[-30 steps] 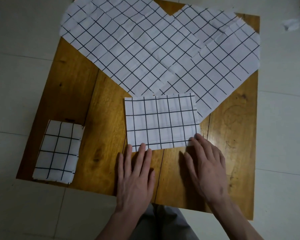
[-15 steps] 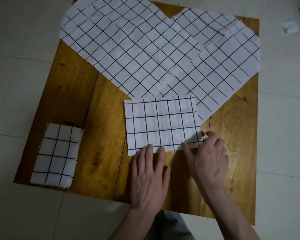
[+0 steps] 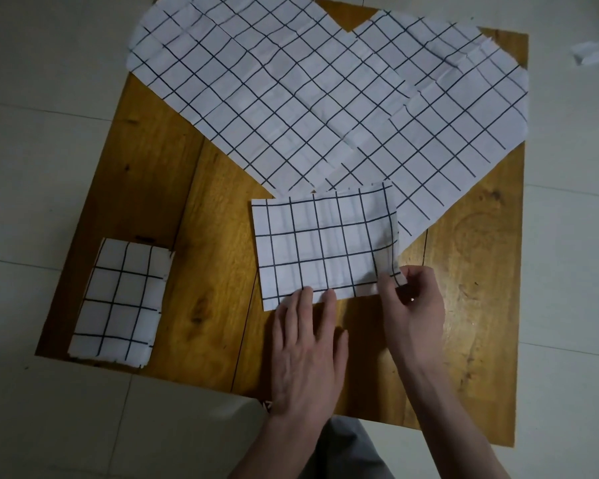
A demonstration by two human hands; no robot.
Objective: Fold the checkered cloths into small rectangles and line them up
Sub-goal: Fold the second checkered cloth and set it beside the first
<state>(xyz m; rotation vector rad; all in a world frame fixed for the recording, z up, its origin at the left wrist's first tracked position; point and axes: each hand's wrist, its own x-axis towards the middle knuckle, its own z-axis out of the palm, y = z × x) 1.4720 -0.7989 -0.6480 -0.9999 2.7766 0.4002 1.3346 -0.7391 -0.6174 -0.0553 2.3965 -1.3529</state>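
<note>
While the left hand [image 3: 306,344] lies flat, fingers together, on the near edge of the half-folded cloth [image 3: 320,243] mid-table, the right hand [image 3: 410,302] pinches its near right corner. Next, I think, that side folds leftward, edges matching.

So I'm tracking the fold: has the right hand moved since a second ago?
Yes. The right hand has curled from flat and pinched the half-folded cloth at its near right corner, lifting that edge off the table.
</note>
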